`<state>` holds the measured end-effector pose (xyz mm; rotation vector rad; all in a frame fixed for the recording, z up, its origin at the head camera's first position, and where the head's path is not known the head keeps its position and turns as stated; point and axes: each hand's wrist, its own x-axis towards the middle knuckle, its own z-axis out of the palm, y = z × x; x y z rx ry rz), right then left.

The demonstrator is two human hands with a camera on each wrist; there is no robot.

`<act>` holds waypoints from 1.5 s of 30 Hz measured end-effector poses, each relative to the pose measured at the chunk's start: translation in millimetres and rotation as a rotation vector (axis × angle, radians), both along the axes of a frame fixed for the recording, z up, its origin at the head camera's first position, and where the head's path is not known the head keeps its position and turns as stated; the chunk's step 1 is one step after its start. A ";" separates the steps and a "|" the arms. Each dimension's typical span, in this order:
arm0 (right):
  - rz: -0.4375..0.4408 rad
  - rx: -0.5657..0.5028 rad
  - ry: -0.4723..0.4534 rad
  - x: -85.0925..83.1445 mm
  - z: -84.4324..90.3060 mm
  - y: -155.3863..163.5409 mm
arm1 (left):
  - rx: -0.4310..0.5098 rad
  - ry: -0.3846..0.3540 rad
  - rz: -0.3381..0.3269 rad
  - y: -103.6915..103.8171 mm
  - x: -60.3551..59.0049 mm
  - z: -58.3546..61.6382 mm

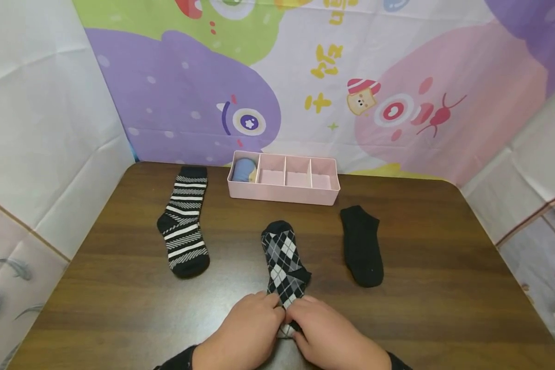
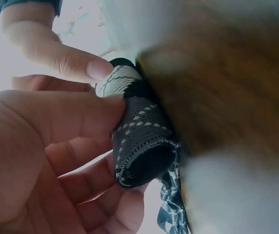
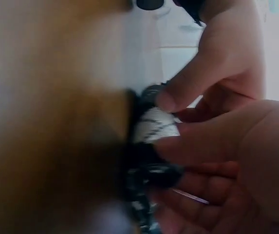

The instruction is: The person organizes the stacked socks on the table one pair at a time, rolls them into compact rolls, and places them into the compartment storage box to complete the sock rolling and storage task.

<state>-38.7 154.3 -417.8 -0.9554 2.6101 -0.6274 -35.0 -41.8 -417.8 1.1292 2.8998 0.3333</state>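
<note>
The argyle sock (image 1: pixel 284 262) is pinched by both hands, left hand (image 1: pixel 245 329) and right hand (image 1: pixel 330 331); at 12 o'clock, a blue roll (image 1: pixel 243 169) is held in the pink organizer (image 1: pixel 284 194).

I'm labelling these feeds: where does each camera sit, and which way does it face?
Head: looks forward and down at the brown wooden table; left hand and right hand pinch the black-grey argyle sock.
Left wrist: close under left hand, facing the sock's rolled end.
Right wrist: close, blurred, right hand.
All share the sock.
</note>
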 end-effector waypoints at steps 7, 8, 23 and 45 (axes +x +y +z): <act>0.080 0.086 0.105 -4.3 -0.4 -4.2 | 0.036 -0.037 0.003 -3.1 -1.2 -2.4; 0.087 0.087 0.112 -4.5 -1.9 -4.3 | 0.043 -0.046 0.006 -3.3 -1.4 -2.6; 0.055 -0.018 0.014 -8.6 -12.6 2.4 | 0.118 -0.222 0.036 -5.2 -3.2 2.5; -0.034 -0.143 -0.132 -13.0 -12.2 5.3 | 0.141 -0.213 0.028 -6.9 -4.3 6.0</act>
